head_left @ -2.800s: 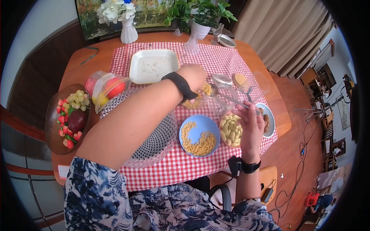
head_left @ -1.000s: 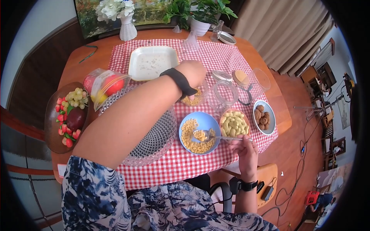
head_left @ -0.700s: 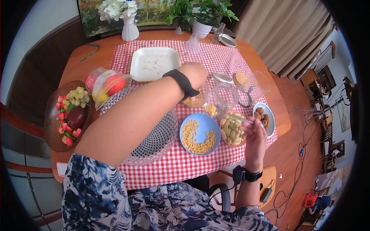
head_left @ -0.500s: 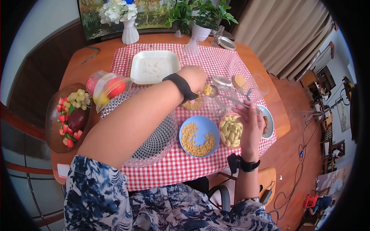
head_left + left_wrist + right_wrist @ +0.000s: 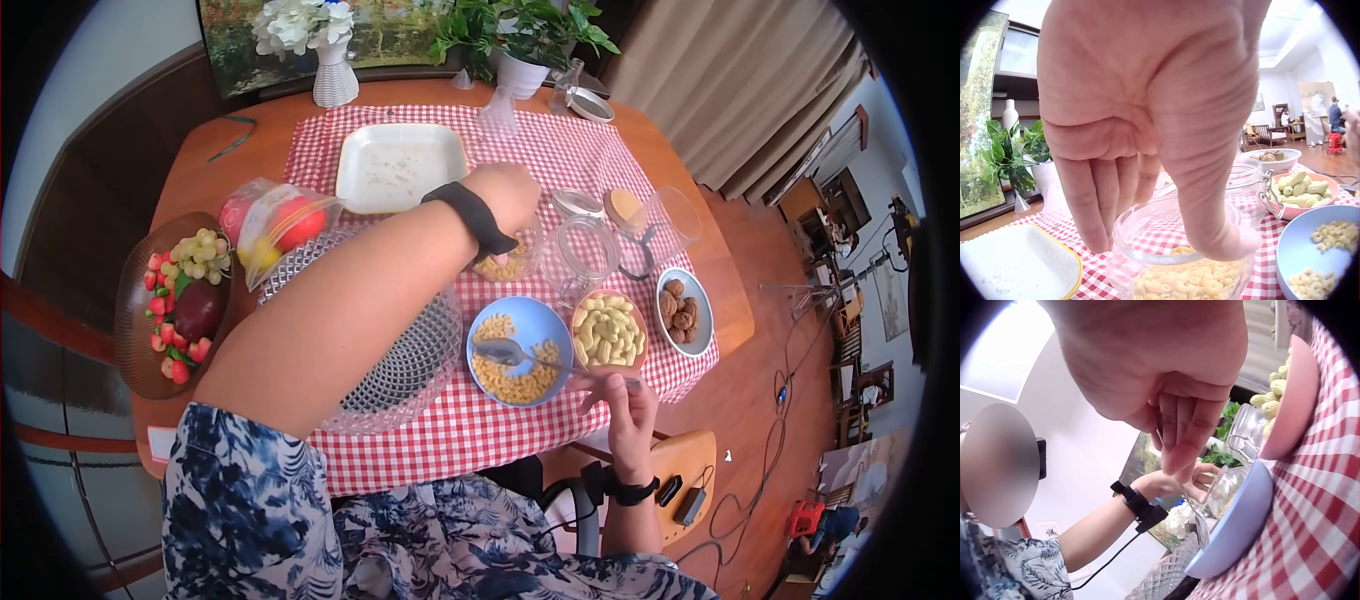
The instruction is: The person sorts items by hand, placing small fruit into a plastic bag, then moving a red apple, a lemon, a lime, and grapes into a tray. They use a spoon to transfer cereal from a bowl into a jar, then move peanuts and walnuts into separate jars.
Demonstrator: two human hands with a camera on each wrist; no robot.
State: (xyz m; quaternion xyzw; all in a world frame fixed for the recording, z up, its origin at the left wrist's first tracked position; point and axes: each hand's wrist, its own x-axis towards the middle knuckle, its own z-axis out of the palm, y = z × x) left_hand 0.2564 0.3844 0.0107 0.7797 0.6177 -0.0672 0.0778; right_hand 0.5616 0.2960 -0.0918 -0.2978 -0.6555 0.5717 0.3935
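Over the pale blue bowl at the near middle of the table, the right hand pinches a spoon, probably light, stiff and best held by its handle end, above loose macaroni. Farther off, the left hand grips a glass jar, thumb and fingers parted around its rim, a sensible hold for something likely slippery and breakable. Red-and-white checked cloth covers much of the wood, with beige curtains far right.
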